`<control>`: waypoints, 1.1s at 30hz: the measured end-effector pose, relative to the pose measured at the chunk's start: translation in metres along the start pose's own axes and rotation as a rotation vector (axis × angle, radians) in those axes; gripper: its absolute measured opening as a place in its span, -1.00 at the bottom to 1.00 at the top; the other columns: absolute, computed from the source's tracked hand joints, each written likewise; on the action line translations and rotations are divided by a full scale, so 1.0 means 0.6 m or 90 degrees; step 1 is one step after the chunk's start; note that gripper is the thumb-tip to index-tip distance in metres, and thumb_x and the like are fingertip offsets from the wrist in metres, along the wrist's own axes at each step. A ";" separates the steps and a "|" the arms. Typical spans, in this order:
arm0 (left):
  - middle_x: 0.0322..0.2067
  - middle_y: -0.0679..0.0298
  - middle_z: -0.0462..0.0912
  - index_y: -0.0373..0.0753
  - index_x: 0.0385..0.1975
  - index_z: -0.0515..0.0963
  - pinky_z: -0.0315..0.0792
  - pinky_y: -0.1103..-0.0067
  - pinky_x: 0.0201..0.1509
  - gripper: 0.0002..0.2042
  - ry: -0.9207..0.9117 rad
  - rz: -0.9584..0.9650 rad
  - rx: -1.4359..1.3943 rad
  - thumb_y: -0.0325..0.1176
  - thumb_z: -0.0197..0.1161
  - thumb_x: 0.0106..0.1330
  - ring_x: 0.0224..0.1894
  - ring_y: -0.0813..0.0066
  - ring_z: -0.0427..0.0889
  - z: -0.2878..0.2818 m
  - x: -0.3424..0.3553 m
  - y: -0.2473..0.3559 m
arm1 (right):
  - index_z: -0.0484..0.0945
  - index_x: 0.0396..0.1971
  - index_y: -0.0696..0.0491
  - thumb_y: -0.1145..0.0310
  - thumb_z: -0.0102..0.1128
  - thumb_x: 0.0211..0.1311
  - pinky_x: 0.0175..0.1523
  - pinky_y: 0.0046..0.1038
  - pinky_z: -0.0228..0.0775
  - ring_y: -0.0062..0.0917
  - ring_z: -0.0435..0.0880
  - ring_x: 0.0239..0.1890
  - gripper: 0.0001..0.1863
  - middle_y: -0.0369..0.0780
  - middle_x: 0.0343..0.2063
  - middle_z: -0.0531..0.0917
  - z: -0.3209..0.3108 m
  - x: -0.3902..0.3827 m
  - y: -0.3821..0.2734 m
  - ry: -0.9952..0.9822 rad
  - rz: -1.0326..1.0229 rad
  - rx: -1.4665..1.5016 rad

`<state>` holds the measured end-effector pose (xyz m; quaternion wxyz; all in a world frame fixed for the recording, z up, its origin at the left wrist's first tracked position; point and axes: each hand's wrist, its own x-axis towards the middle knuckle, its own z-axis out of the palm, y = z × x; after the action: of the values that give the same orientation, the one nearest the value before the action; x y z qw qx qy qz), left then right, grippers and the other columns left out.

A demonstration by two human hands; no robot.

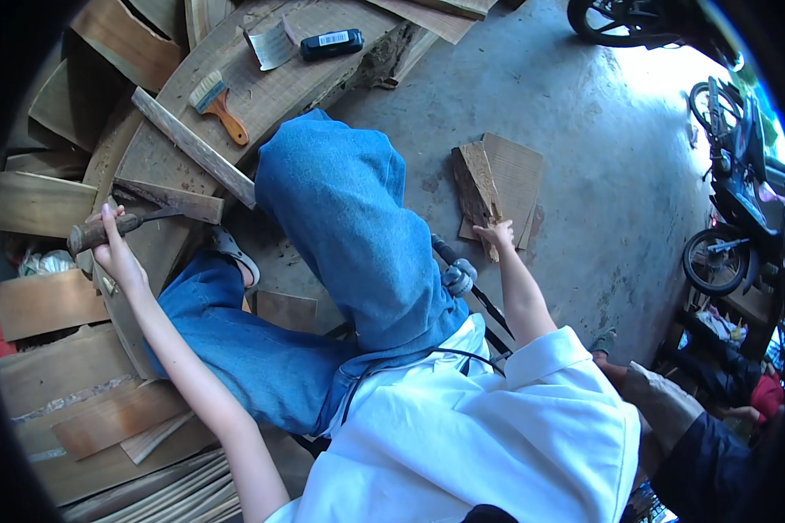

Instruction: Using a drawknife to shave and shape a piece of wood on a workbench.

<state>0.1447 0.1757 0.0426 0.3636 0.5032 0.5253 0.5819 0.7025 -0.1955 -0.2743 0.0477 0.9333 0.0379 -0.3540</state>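
Note:
My left hand (pixel 115 246) is closed round the wooden handle of a chisel (pixel 131 224), its metal blade pointing right over the heavy wooden slab (pixel 170 135). Beside the blade, a short wood strip (pixel 173 199) lies on the slab, and a longer strip (pixel 196 150) reaches toward my knee. Out to the right, my right hand (pixel 494 235) grips the lower end of a rough, bark-edged piece of wood (pixel 474 181). Flat brown boards (pixel 519 174) lie on the floor beneath and beside that piece.
On the slab are a paintbrush (pixel 219 106), a black case (pixel 331 44) and curled paper (pixel 273 45). Wood pieces (pixel 39 205) crowd the left. Motorbikes (pixel 728 192) stand at the right. Another person's leg (pixel 663 401) is close at lower right.

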 end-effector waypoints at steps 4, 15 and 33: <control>-0.28 0.26 0.49 -0.26 -0.26 0.41 0.37 0.52 0.06 -0.86 -0.003 0.005 -0.001 -0.38 0.15 0.29 -0.18 0.47 0.52 -0.053 0.007 0.006 | -0.27 0.30 0.13 -0.12 0.51 -0.44 0.23 0.13 0.00 -0.26 0.06 0.32 0.38 -0.10 0.26 0.08 0.059 -0.009 -0.024 -0.026 -0.020 -0.018; -0.39 0.33 0.51 -0.23 -0.36 0.43 0.35 0.63 -0.08 -0.90 0.029 0.055 0.023 -0.35 0.13 0.30 -0.28 0.60 0.52 -0.028 -0.003 0.000 | -0.32 0.26 0.18 0.22 0.50 -0.42 0.23 -0.05 0.14 -0.06 0.24 0.18 0.31 0.08 0.06 0.25 0.039 0.043 0.034 -0.023 -0.240 -0.125; -0.39 0.10 0.60 -0.37 -0.23 0.42 0.41 0.46 -0.17 -0.66 -0.011 0.151 0.115 -0.20 0.24 0.20 -0.32 0.32 0.59 0.030 -0.020 0.001 | 0.38 -0.48 0.21 -0.12 0.11 -0.09 -0.62 -0.54 0.17 -0.50 0.27 -0.73 -0.42 -0.19 -0.68 0.36 -0.360 -0.240 -0.111 -0.624 -0.031 0.461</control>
<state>0.1647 0.1687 0.0397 0.2504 0.5976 0.5088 0.5668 0.7298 -0.1099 -0.0219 -0.2690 0.6172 -0.0897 -0.7339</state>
